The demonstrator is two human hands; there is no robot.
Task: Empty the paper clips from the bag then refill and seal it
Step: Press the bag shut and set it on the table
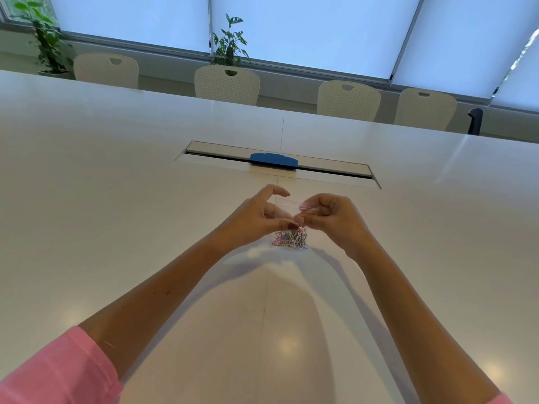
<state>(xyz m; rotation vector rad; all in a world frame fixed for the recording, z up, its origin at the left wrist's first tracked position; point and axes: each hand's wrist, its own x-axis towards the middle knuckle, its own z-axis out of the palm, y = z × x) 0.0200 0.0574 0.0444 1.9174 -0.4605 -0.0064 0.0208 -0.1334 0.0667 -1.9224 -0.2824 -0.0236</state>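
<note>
Head view: left hand (264, 212) and right hand (326, 214) are pinching the bag (287, 209), emptying paper clips (290, 239); next, refilling it.

The small clear plastic zip bag (287, 207) was nearly invisible, its lower part hidden behind the hands' fingers (294, 221). The pastel wire paper clips (290, 239) were too small to count. The pink sleeves (55, 371) ran off the bottom edge.

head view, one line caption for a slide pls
Both hands, left and right, pinch a clear bag above the paper clips.
</note>
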